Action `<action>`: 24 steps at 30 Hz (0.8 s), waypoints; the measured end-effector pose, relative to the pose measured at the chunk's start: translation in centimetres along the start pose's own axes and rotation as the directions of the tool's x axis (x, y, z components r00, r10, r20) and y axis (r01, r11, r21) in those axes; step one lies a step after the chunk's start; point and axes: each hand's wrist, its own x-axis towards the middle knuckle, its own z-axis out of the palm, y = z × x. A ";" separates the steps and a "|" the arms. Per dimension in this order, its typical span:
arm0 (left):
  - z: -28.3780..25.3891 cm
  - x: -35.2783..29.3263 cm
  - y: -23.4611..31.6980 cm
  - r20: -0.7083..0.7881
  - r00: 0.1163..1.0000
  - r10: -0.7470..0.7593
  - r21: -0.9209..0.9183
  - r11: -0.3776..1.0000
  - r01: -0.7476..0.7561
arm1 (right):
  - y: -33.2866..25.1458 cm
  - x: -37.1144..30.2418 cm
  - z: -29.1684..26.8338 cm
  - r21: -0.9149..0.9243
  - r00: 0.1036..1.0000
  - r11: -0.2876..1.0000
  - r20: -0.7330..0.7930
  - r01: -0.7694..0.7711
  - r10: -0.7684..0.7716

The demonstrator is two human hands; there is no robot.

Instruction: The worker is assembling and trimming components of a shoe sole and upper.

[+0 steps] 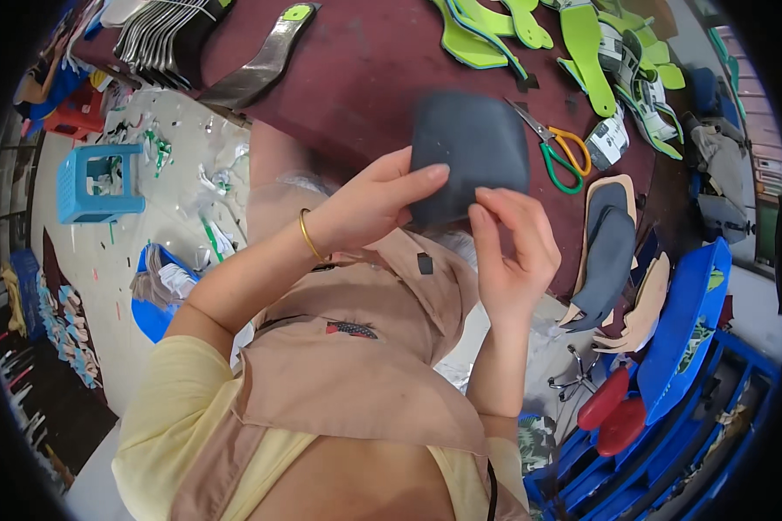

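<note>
1. Holds a dark pad in the left hand, with the thumb on its face.
2. Has the right hand at the pad's lower right edge, with thumb and forefinger close together — hard to tell whether gripping it.
3. Shows scissors with one green and one orange handle just right of the pad, on a maroon table.
4. Includes lime-green pieces at the table's far right, glossy dark strips at far left.

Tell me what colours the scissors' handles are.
The scissors have one orange handle loop and one green; best seen in the head view.
</note>
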 end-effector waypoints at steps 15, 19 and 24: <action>2.5 -0.6 2.4 -0.016 0.980 -0.196 0.779 0.612 0.136 | -0.4 3.4 -1.5 -0.355 0.932 0.898 0.336 0.261 -0.138; 0.3 -0.8 1.0 -0.065 0.958 -0.278 0.551 0.791 0.267 | 3.0 4.6 -1.9 -0.223 0.999 0.973 -0.012 -0.053 0.051; 0.1 -1.0 0.6 -0.174 0.956 -0.236 0.331 0.900 0.283 | 3.3 2.7 -1.0 -0.001 0.995 0.999 0.096 -0.039 0.039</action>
